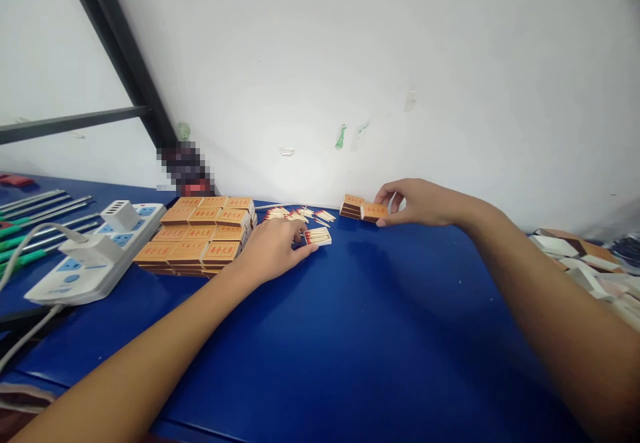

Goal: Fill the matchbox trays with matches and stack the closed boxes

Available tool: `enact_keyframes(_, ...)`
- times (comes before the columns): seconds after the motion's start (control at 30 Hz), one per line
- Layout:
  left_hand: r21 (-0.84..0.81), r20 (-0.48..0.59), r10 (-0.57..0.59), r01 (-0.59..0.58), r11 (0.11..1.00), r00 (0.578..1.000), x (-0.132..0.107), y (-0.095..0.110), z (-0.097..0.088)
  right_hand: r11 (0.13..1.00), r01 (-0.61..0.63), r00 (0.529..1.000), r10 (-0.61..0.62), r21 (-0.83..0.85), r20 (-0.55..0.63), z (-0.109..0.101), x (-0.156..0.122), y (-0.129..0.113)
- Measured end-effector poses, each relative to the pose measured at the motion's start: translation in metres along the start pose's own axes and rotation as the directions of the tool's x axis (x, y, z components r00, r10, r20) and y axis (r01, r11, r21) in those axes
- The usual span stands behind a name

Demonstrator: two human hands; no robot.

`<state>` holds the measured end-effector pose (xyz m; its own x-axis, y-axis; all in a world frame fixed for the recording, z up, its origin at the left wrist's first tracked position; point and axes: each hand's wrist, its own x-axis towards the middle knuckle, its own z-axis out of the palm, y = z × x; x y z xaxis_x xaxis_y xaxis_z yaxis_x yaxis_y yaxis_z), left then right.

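Near the middle of the blue table, my left hand (274, 246) pinches a small white matchbox tray (323, 237) by its left end. Red-tipped matches lie inside it. Farther right and back, my right hand (407, 201) has thumb and fingers closed on the right end of an orange matchbox (372, 211). That box is beside a short stack of matchboxes (353, 201) at the wall. Loose matches (304, 212) lie in small heaps behind my left hand. Left of that hand, a large block of stacked orange matchboxes (193, 235) covers part of the table.
A white power strip (107, 276) with plugs and a cable is on the left, beside green-handled metal tools (40, 223). White and orange box parts (580, 256) are piled at the right, partly behind my right arm. A white wall (320, 83) closes the back.
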<state>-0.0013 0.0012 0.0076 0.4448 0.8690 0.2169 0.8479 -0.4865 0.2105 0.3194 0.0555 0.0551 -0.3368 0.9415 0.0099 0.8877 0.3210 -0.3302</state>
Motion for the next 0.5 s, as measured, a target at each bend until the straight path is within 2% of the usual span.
enact_keyframes(0.1, -0.059, -0.007, -0.017, 0.017, 0.998, 1.000, 0.000, 0.001, -0.001, 0.989, 0.104, 0.980, -0.121, 0.109, 0.160, 0.009, -0.003, -0.028)
enact_keyframes(0.23, -0.077, -0.050, 0.005, -0.009, 0.997, 0.999, 0.001, 0.000, -0.001, 0.978, 0.184, 0.972, -0.196, 0.097, 0.129, 0.026, -0.001, -0.051)
enact_keyframes(0.5, -0.099, -0.044, -0.009, 0.005, 0.995, 0.999, 0.001, 0.000, -0.001, 0.984, 0.171, 0.978, -0.176, 0.049, 0.109, 0.029, -0.002, -0.054)
